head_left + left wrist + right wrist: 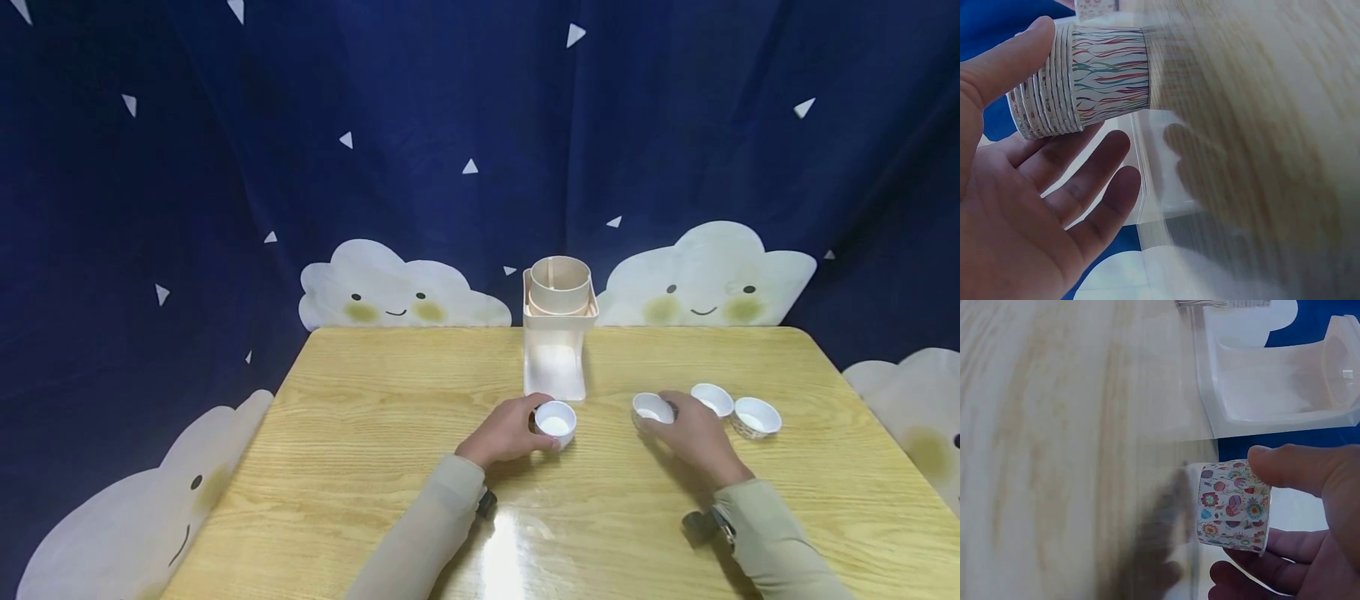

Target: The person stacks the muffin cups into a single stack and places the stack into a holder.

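My left hand [508,435] grips a stack of nested paper cups [556,423] by its rims, between thumb and fingers. In the left wrist view the stacked cups [1110,75] show several rims and a bottom cup with wavy coloured lines. The other fingers stretch out beneath them. To the right, my right hand [696,437] pinches a single paper cup [651,410]. The right wrist view shows this cup [1233,506] with flower prints, its base close over the table. Both holds face upright cups with white insides.
A cream dispenser-like stand [555,358] with a round cylinder on top stands at the table's back, just behind the stack. Two more paper cups, a nearer one [756,417] and a farther one [712,398], stand beyond my right hand on the wooden table [360,417].
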A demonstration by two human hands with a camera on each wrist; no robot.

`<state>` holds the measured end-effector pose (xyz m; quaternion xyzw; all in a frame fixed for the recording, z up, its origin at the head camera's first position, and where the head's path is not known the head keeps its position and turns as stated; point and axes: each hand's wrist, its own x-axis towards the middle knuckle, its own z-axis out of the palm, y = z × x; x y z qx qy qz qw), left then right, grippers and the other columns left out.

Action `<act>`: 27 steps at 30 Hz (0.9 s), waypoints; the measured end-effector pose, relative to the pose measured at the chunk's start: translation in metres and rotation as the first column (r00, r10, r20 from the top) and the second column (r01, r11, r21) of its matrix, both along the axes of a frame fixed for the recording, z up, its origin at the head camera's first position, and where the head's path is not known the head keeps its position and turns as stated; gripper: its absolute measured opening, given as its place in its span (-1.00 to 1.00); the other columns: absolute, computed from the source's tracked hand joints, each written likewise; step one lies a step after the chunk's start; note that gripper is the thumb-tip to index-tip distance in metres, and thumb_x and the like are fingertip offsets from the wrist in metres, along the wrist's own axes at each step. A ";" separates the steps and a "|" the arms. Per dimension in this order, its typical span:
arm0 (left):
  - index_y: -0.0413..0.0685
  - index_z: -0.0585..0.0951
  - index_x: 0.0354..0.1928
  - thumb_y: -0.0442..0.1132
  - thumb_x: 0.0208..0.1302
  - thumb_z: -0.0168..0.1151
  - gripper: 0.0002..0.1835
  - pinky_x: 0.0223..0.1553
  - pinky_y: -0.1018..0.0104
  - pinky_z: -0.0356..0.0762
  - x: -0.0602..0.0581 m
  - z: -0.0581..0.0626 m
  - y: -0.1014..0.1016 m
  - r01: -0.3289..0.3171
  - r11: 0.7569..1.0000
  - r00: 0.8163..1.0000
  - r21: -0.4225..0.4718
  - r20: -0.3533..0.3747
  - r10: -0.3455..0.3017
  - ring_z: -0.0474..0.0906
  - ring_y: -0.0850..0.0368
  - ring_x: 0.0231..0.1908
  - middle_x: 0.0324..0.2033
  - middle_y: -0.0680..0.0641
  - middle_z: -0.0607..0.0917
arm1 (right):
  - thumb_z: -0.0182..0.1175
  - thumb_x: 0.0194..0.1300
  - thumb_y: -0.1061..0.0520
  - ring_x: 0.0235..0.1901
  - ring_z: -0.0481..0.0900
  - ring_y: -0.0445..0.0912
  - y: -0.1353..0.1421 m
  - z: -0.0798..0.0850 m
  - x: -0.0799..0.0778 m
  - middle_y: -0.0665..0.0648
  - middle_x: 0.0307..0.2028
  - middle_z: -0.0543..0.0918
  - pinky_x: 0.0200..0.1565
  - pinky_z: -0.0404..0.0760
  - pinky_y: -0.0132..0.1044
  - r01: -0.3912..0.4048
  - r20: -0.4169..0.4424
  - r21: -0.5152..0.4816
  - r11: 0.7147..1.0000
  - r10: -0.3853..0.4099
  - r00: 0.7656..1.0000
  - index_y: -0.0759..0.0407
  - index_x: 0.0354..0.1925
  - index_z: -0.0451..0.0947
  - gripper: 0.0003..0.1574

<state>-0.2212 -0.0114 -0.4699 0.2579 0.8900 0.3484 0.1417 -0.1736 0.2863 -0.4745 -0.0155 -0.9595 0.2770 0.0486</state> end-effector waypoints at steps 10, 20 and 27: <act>0.13 0.55 0.15 -0.07 -0.01 0.57 -0.37 -0.14 0.42 0.48 -0.003 -0.002 0.000 -0.006 0.999 1.000 0.038 0.012 0.006 0.51 0.30 -0.22 -0.17 0.13 0.67 | 0.37 0.20 -0.19 0.09 0.56 0.36 0.003 0.025 -0.002 0.52 0.12 0.57 0.08 0.52 0.19 -0.020 0.016 -0.007 1.000 0.020 1.000 0.42 0.29 0.38 -0.06; 0.13 0.52 0.16 -0.10 0.01 0.56 -0.37 -0.15 0.42 0.47 -0.003 -0.004 0.000 -0.022 0.997 0.998 0.072 0.058 0.017 0.50 0.28 -0.23 -0.18 0.10 0.65 | 0.40 0.16 -0.17 0.01 0.61 0.25 -0.014 0.057 0.000 0.44 0.06 0.63 0.04 0.54 0.13 -0.073 -0.051 -0.008 0.997 0.072 0.996 0.37 0.25 0.45 -0.11; 0.14 0.54 0.16 -0.08 0.00 0.57 -0.37 -0.15 0.41 0.47 -0.002 -0.006 0.000 -0.025 0.997 0.999 0.077 0.049 0.022 0.50 0.28 -0.23 -0.20 0.11 0.65 | 0.42 0.16 -0.10 -0.02 0.62 0.22 -0.027 0.069 0.000 0.40 0.05 0.65 0.01 0.56 0.09 -0.135 -0.085 -0.014 0.991 0.134 0.987 0.36 0.21 0.49 -0.20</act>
